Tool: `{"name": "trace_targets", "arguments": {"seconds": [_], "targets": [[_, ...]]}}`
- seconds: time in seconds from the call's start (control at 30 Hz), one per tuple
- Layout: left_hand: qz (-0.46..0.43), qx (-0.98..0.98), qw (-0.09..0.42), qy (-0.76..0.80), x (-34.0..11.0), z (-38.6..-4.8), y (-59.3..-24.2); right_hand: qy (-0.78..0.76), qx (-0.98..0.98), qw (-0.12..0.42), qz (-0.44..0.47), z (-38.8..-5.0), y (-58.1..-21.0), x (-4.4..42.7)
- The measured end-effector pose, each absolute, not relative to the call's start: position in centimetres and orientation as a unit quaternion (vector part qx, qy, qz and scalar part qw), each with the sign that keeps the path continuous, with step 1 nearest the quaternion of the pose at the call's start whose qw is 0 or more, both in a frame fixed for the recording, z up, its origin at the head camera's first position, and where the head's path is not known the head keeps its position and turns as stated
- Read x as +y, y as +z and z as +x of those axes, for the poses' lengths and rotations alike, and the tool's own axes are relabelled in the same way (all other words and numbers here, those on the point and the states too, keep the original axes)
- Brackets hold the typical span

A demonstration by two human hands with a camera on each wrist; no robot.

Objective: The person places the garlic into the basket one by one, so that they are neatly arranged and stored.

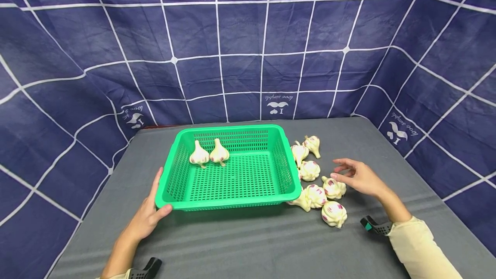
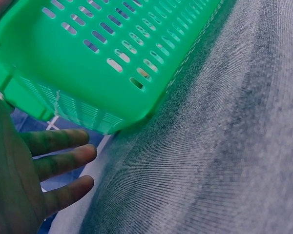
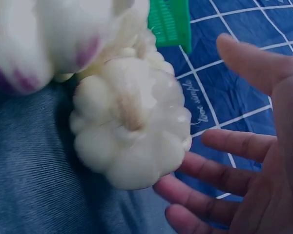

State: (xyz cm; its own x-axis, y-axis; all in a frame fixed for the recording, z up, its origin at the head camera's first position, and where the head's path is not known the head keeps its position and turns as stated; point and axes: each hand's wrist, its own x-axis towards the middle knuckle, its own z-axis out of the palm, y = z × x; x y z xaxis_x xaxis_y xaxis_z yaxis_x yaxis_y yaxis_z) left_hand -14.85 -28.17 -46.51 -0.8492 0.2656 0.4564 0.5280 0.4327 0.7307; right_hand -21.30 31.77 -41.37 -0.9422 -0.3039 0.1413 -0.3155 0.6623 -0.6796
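Seeing left hand (image 2: 24, 180) at left edge, palm in view, three fingers (image 2: 68, 162) straight and spread just below corner of green basket (image 2: 51, 53). Can't tell if touching. Can make out rows of slots in basket wall. Also got grey ribbed cloth (image 2: 215, 146) across right side, blue white-lined cloth (image 2: 30, 125) behind fingers.

Blue cloth walls (image 1: 242, 29) (white-gridded); grey tabletop (image 1: 232, 244)
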Motion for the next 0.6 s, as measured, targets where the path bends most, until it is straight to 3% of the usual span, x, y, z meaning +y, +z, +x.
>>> {"name": "trace_targets", "arguments": {"seconds": [0.33, 0.6], "targets": [[-0.237, -0.833, 0.139, -0.481, -28.1, -14.9, -46.5, 0.294, -0.943, -0.052, 0.146, -20.9, -42.0, 31.2], [-0.236, -0.832, 0.140, -0.483, -28.1, -14.9, -46.5, 0.262, -0.953, -0.053, 0.143, -21.1, -42.8, 30.8]]}}
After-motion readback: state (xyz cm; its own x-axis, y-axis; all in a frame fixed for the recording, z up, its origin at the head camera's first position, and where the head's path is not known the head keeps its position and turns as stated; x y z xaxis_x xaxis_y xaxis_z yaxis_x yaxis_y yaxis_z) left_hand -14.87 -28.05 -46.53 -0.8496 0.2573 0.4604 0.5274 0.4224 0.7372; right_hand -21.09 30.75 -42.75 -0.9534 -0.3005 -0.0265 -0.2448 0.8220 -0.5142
